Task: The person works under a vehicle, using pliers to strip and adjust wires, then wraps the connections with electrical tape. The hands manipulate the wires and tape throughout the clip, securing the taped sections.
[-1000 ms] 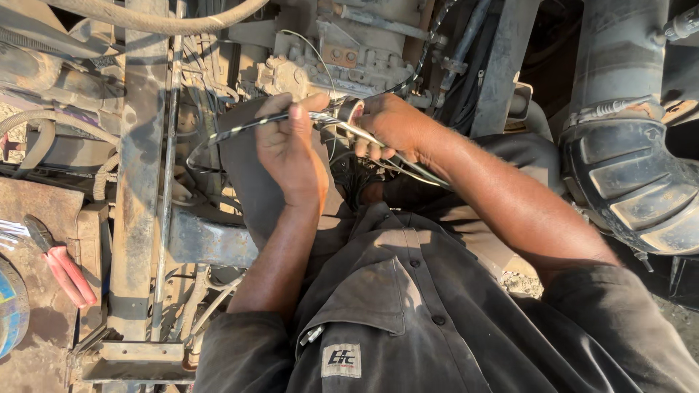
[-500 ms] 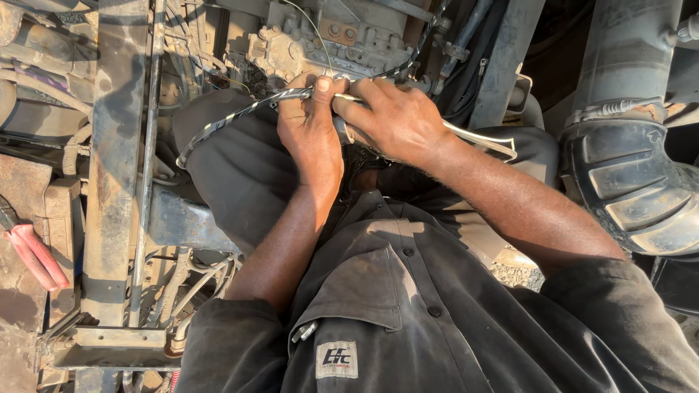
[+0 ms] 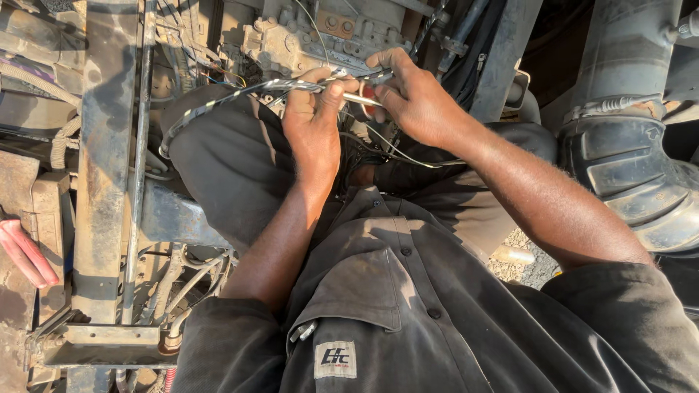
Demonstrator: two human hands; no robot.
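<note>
Between my knees, at the far middle of the scene, both of my hands meet in front of a grimy metal engine block [image 3: 320, 36]. My left hand [image 3: 313, 124] is clenched around a thin wire bundle [image 3: 218, 102] wrapped in black-and-white striped tape; the bundle runs from my fist out to the left and curves down across my dark grey trouser leg [image 3: 226, 167]. My right hand [image 3: 415, 98] sits just beside the left, fingers pinched on the same bundle at its right end, where a short pale metal piece shows between the two hands; I cannot tell exactly what that piece is. Thin loose wires [image 3: 393, 149] hang under my right wrist. To the left, a rusty steel frame rail [image 3: 109, 145] runs near to far. At the left edge lie red tool handles [image 3: 25, 251]. On the right stands a large black ribbed rubber hose [image 3: 633, 175].
</note>
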